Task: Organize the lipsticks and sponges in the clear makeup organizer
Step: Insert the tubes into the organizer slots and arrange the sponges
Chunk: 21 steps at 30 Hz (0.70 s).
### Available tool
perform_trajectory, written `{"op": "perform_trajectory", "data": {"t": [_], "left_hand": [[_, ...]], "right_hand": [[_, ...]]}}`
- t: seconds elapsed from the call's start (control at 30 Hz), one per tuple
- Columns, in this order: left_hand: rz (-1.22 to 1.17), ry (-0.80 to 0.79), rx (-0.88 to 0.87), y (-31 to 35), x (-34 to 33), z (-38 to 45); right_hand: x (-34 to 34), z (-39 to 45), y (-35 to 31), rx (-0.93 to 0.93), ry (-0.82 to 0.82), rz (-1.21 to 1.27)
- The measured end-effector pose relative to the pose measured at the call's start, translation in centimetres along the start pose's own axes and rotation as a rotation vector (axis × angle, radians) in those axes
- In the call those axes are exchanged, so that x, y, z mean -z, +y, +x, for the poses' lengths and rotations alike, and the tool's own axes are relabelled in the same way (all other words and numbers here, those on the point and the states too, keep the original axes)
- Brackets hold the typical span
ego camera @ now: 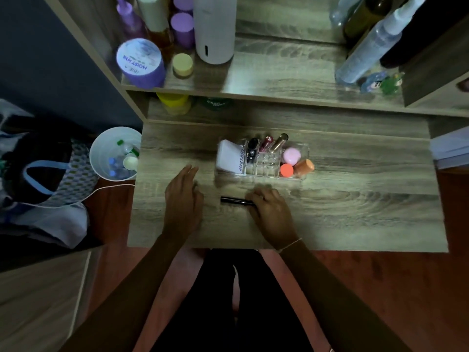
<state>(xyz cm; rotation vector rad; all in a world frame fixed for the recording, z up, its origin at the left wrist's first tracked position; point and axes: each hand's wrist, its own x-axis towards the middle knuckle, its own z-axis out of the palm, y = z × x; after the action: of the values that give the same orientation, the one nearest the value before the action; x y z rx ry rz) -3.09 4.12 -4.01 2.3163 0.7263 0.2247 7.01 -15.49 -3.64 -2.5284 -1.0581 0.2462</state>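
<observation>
Dim room, light pooling mid-desk. Grey-brown wood-grain laminate desk (pixel 355 212) with a raised matching wood-grain shelf (pixel 291 72) behind it. Reddish-brown wooden floor (pixel 380 288) below. Dark blue-grey wall (pixel 50 59) at left. Pale wood-grain cabinet (pixel 38 301), possibly a drawer unit, lower left; too dark to tell.

Dim, soft-focus view; light pools on the wooden desk (pixel 330 199) (brightest mid-surface), edges beyond it dark and bowed.
</observation>
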Motion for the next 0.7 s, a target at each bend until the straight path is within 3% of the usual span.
{"op": "perform_trajectory", "data": {"t": [0.13, 0.33, 0.7], "left_hand": [[0.016, -0.023, -0.022, 0.5, -1.0, 0.1], [0.049, -0.032, -0.072, 1.4, -2.3, 0.7], [0.070, 0.012, -0.095, 1.8, -3.7, 1.9]], "right_hand": [[0.8, -1.6, 1.3, -0.165, -0.005, 0.174], [2.0, -3.0, 2.2, -0.326, 0.120, 0.515], [2.3, -2.0, 2.4, -0.375, 0.126, 0.566]]}}
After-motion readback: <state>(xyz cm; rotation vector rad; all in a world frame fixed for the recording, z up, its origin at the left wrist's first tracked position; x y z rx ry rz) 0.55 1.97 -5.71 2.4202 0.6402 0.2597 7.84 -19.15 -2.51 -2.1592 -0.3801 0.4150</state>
